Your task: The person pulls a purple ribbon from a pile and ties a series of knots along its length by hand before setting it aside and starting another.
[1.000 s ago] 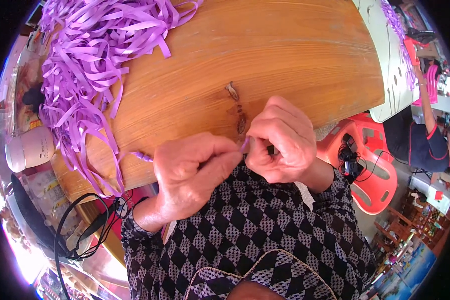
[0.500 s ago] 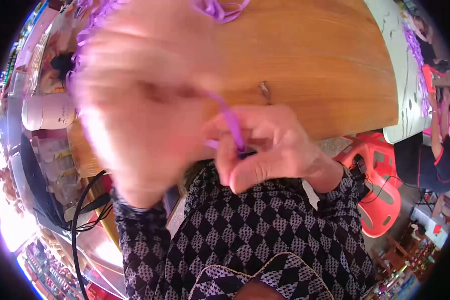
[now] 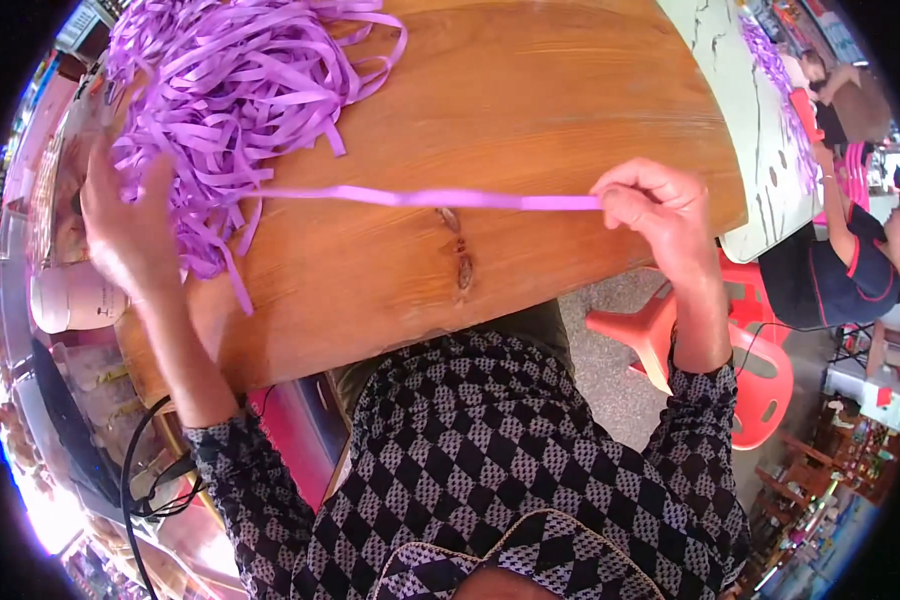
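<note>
A purple ribbon stretches nearly level across the wooden table, its left part blurred in front of a heap of purple ribbons. My right hand is closed, pinching the ribbon's right end between thumb and fingers. At the heap's left edge is my left hand, slightly blurred, its thumb and fingers apart with nothing visible between them. Whether the ribbon's left end touches the heap cannot be made out.
The wooden table has a dark knot near its front edge. A white cup stands left. Red plastic stools are at the right, near a pale marbled table where another person sits. Black cables hang lower left.
My hands, close together in front of me before, have spread far apart. The right one has moved right with the ribbon, now drawn out long; the left one has moved left, uncovering the heap.
</note>
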Motion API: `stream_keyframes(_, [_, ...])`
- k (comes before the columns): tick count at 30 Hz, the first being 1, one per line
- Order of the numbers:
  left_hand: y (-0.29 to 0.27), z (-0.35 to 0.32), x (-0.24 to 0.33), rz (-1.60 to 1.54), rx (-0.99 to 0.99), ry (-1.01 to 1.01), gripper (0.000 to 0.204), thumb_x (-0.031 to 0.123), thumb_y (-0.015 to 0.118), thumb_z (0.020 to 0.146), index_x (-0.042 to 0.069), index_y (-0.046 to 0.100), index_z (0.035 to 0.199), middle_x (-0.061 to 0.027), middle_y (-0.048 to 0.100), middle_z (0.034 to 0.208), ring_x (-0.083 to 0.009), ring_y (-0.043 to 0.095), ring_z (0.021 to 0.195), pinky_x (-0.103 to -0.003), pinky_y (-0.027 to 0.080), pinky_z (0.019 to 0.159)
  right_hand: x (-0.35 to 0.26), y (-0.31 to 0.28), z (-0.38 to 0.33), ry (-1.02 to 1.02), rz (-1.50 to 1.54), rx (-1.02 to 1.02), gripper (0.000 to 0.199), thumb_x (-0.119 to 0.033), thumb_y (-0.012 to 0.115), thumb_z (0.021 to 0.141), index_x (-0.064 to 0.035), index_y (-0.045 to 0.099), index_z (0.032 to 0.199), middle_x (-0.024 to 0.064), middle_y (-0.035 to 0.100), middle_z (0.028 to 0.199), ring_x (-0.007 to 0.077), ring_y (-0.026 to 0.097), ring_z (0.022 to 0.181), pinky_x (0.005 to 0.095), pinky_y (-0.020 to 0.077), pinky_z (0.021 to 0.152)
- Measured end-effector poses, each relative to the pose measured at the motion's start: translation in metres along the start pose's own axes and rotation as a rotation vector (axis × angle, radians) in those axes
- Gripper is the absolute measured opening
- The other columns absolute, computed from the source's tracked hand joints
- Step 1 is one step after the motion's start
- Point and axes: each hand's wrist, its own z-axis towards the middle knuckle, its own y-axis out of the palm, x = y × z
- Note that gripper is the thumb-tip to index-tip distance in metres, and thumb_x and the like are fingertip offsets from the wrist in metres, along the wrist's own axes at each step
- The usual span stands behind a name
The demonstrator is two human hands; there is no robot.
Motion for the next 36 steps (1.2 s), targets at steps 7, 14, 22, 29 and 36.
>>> stream_keyframes(7, [-0.049, -0.049, 0.168, -1.298, -0.963, -0.187, 0.062, 0.012, 0.073, 0.072, -0.003, 0.044, 0.124, -0.0137, 0.054, 0.113, -0.0188, 0.053, 0.103, -0.031, 0.045, 0.085, -0.043, 0.071, 0.009, -0.597, -0.229, -0.218, 0.008, 0.007, 0.06, 0.076, 0.0037, 0.062, 0.083, 0.0077, 0.06, 0.075, 0.0143, 0.057, 0.068, 0.0244, 0.0444, 0.06])
stream_keyframes(14, [-0.044, -0.069, 0.146, -1.411, -1.368, -0.784, 0.02, 0.016, 0.064, 0.083, -0.002, 0.062, 0.091, 0.0015, 0.056, 0.064, -0.004, 0.05, 0.058, -0.017, 0.039, 0.052, -0.033, 0.047, -0.002, -0.351, -0.181, -0.234, 0.011, 0.003, 0.067, 0.073, 0.0026, 0.062, 0.082, 0.0075, 0.057, 0.075, 0.0133, 0.053, 0.066, 0.0237, 0.0412, 0.058])
stream_keyframes(22, [-0.034, -0.083, 0.129, -1.936, -1.093, -0.953, 0.02, 0.02, 0.059, 0.087, 0.0, 0.06, 0.084, -0.0072, 0.058, 0.062, -0.0051, 0.042, 0.043, -0.019, 0.034, 0.042, -0.015, 0.052, -0.012, -0.224, -0.091, -0.135, 0.012, 0.002, 0.069, 0.072, 0.0022, 0.063, 0.082, 0.0053, 0.057, 0.075, 0.0106, 0.051, 0.067, 0.0222, 0.0396, 0.058])
stream_keyframes(29, [-0.033, -0.072, 0.138, -2.109, -0.987, -1.091, 0.022, 0.015, 0.052, 0.09, 0.001, 0.057, 0.107, -0.0141, 0.065, 0.087, -0.0017, 0.031, 0.039, -0.017, 0.03, 0.04, -0.008, 0.082, -0.018, -0.659, -0.415, -0.053, 0.022, 0.003, 0.067, 0.064, 0.0004, 0.063, 0.085, 0.0078, 0.058, 0.075, 0.0202, 0.052, 0.063, 0.0299, 0.0407, 0.053])
stream_keyframes(36, [-0.045, -0.083, 0.143, -1.544, -1.252, -0.796, 0.033, -0.004, 0.059, 0.077, 0.001, 0.055, 0.11, -0.0028, 0.06, 0.101, -0.0044, 0.052, 0.084, -0.018, 0.043, 0.072, -0.026, 0.088, -0.006, -1.039, -0.597, 0.133, 0.03, 0.002, 0.064, 0.052, 0.0011, 0.063, 0.082, 0.0091, 0.055, 0.072, 0.0202, 0.046, 0.053, 0.0275, 0.0355, 0.043])
